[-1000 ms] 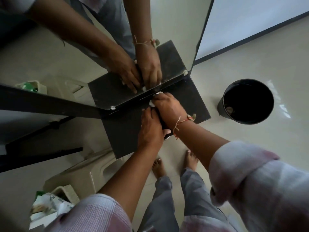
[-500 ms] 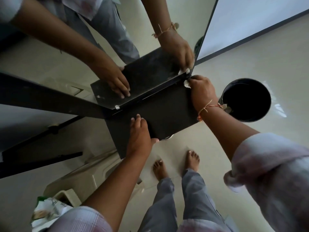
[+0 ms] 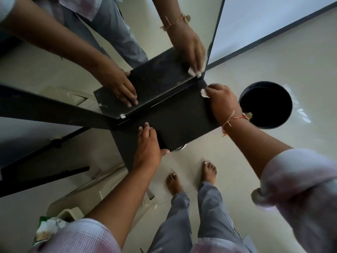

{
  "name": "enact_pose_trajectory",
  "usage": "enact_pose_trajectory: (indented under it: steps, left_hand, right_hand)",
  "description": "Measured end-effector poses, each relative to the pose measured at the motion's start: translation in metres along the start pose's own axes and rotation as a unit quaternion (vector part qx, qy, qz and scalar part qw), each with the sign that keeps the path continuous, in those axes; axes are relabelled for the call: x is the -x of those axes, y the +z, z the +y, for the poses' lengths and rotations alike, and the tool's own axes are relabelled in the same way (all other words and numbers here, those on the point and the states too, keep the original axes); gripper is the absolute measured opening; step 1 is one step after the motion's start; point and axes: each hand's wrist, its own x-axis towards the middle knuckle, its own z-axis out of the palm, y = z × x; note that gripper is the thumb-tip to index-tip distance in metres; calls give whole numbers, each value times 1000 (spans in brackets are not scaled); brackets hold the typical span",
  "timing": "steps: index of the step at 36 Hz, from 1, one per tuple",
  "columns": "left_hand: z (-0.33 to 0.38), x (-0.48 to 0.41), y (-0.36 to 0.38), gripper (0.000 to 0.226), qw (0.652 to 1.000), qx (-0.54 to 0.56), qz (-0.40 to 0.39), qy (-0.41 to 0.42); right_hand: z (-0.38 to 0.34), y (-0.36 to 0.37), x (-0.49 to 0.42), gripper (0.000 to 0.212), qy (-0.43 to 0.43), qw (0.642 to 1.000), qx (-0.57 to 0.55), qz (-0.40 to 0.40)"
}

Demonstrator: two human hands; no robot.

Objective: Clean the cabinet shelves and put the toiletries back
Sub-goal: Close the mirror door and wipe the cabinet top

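Note:
A black shelf (image 3: 182,117) juts out below a mirror (image 3: 91,57), seen from above. My left hand (image 3: 148,143) lies flat on the shelf's near left part, fingers straight, thumb over the front edge. My right hand (image 3: 221,103) is at the shelf's far right corner by the mirror and grips a small white wad of tissue (image 3: 204,93) against the surface. The mirror reflects both hands and the shelf.
A black round bin (image 3: 265,105) stands on the pale floor right of the shelf. A beige plastic stool (image 3: 102,190) sits lower left, with a white and green packet (image 3: 49,227) beside it. My bare feet (image 3: 191,176) are under the shelf's front edge.
My right hand slid with the tissue from the shelf's middle to its far right corner. My left hand moved left and flattened on the shelf.

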Motion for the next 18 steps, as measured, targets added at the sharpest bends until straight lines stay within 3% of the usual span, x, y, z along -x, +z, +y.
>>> enact_pose_trajectory:
  steps: [9,18]
  left_hand:
    - [3,-1,0,91,1000,-10,-3,-9]
    - [3,-2,-1,88,1000,-8,-3,-7]
  right_hand:
    - [6,0,105,24,19,999,6,36]
    - [-57,24,109,37,-144,984,-62,-88]
